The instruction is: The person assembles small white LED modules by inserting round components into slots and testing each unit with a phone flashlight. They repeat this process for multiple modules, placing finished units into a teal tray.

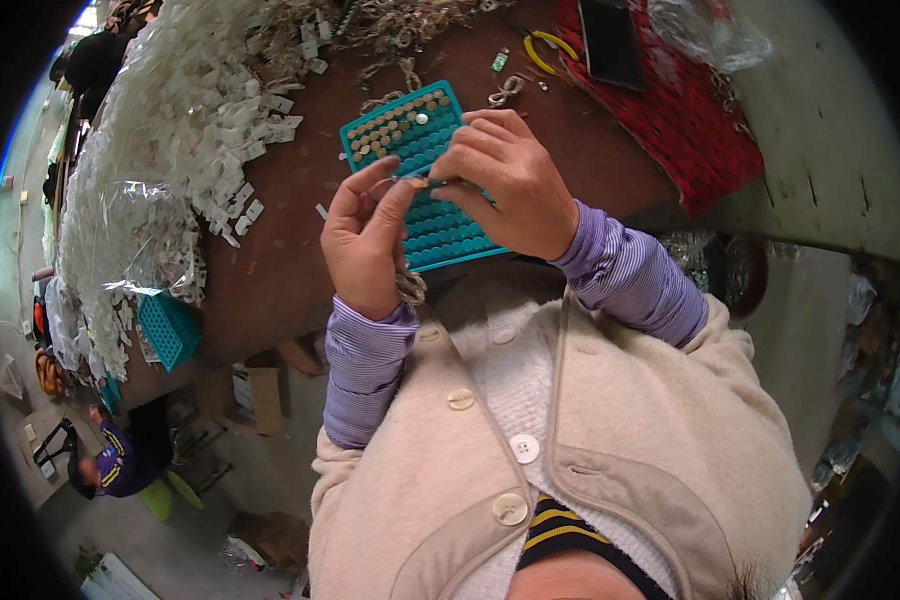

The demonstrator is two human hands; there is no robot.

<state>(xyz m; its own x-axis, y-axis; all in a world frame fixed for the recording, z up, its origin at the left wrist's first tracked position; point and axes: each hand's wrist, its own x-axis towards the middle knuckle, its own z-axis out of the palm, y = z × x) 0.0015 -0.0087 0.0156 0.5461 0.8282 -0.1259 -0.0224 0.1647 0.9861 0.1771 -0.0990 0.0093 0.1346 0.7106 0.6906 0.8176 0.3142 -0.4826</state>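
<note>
Above a teal tray with rows of round hollows, my two hands are close together. My left hand is closed in a pinch, and my right hand pinches from the other side. Between their fingertips is a tiny pale piece, too small to name, with what looks like a thin strand beside it. A twisted tan cord hangs under the left palm. Several round tan beads fill hollows at the tray's far left, with one white round piece near them.
A big heap of small clear plastic bags covers the table's left. Yellow-handled pliers, a dark phone and a red cloth lie at far right. Another teal tray sits at the left edge. A co-worker is at lower left.
</note>
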